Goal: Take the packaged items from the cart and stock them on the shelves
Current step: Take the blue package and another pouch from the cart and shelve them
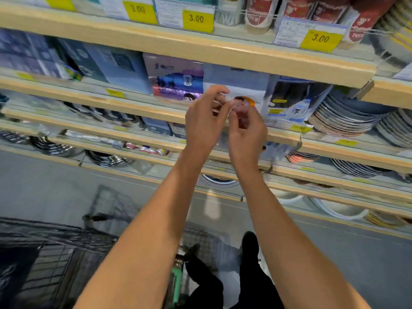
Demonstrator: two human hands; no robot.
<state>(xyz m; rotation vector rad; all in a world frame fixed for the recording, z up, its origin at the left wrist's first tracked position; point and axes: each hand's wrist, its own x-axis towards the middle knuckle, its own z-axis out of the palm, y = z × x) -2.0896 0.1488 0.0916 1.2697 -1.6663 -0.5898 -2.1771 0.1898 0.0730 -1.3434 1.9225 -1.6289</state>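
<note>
Package: I see a small clear-wrapped packet [242,105] with an orange and red printed patch, held up between both hands in front of the second shelf [133,105], level with the tissue packs [178,83]
Left hand: my left hand [204,123] is half curled, thumb and forefinger closing toward the packet's left edge; motion blur stops me telling whether they actually pinch it
Right hand: my right hand [247,128] has its fingers bent round the packet's lower right side and seems to carry it, though the contact is smeared
Handling: I judge it light, thin and pliable, with a slick film wrap that could slide out of a loose pinch; nothing suggests it is fragile
Where to hold: I would grip the sealed edges or corners, one hand per side, not the glossy face
Cart: the wire cart [55,253] sits low at the left, well apart from the hands
Neighbours: stacked plates [347,117] lie just to the right on the same shelf level
</note>
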